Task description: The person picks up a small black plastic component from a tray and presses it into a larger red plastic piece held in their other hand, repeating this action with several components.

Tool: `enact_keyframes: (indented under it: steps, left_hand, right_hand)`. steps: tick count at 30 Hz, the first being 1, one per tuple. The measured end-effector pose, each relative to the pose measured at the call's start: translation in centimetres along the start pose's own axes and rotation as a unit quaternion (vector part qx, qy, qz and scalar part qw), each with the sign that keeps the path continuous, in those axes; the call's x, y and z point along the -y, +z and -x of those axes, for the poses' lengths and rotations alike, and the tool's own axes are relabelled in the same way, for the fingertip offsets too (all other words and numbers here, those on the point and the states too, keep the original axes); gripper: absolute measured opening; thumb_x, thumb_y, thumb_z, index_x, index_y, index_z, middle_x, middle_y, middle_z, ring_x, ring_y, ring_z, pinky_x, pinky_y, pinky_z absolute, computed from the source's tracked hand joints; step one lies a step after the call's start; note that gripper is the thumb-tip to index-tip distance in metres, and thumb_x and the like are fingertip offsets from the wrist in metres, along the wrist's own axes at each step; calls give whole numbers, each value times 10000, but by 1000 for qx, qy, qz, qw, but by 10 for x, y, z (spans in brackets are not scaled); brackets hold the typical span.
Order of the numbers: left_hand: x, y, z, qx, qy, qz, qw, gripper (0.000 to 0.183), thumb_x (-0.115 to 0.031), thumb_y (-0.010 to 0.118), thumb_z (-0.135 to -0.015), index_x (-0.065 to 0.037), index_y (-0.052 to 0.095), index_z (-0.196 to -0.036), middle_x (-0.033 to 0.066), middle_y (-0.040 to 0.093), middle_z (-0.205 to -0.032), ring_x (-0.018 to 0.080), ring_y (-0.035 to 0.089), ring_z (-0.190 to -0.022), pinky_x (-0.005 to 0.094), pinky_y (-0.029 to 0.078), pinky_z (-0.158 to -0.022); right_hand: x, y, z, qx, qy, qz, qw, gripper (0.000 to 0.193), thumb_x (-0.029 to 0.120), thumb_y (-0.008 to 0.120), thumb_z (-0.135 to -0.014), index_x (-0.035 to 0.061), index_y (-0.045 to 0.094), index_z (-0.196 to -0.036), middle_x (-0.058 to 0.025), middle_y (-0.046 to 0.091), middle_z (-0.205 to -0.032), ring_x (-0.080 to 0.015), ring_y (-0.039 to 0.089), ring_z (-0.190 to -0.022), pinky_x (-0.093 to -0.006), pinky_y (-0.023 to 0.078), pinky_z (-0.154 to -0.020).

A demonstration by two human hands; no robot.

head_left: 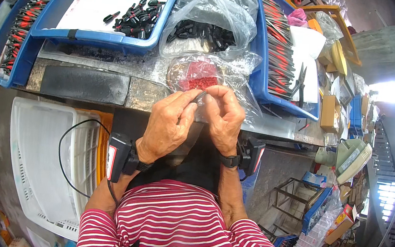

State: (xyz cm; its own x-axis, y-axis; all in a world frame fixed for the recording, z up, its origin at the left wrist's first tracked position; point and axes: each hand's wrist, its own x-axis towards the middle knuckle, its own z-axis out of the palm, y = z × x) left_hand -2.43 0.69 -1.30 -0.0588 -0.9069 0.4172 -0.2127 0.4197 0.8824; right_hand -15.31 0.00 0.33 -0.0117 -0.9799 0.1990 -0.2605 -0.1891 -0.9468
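Both hands meet at the bench edge with their fingertips nearly touching. My left hand is closed in a pinch on a thin dark piece, whose kind is too small to make out. Close beside it, my right hand has thumb and forefinger pinched at the same spot; what lies between them is hidden. Just beyond the fingers, a round dish holds small red parts, with clear plastic film around it. Behind that, an open clear plastic bag contains many black knob-like parts.
A blue tray at left holds loose black parts and a side row of red-and-black slender tools. Another blue tray at right holds similar tools and pliers. White crates stand below left.
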Motion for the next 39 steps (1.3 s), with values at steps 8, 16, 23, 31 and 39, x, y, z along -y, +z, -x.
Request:
enact_keyframes:
  steps: [8,16,23,31,39]
  left_hand:
    - [0,-2,1,-19,23,-12,999,238,15,530,-769,38,567,-1003,171,555,-745,301,548,-631,351,431,-571]
    - [-5,1,5,-19,7,-34,999,257,25,493,-791,58,557,-1038,210,603,-922,308,616,-827,331,471,-720]
    - [0,7,8,-29,-24,66,997,309,-37,443,-874,28,487,-1173,183,577,-1060,255,573,-987,308,436,-826]
    - [-2,4,8,-16,-96,155,983,284,-86,443,-902,17,502,-1160,83,568,-1041,122,520,-944,238,414,-820]
    - [3,8,9,-18,-152,262,953,271,-107,448,-904,1,494,-1148,19,551,-968,47,475,-813,172,391,-721]
  right_hand:
    - [-5,8,0,-32,-156,71,985,109,-38,549,-796,-31,541,-905,-48,519,-800,-69,507,-635,-189,420,-553]
    - [-5,21,9,-91,-161,94,978,153,-49,542,-783,-35,547,-936,-88,537,-842,-155,536,-776,-242,423,-703]
    - [-5,23,8,-88,-220,113,965,238,-92,532,-756,-45,526,-989,-130,521,-868,-178,540,-670,-250,445,-586]
    - [-8,26,18,-69,-258,138,954,371,-99,494,-742,-106,480,-1113,-219,531,-929,-315,561,-792,-332,464,-677]
    - [-10,25,27,-52,-268,159,949,448,-90,498,-755,-99,432,-1198,-233,519,-989,-284,566,-770,-310,475,-650]
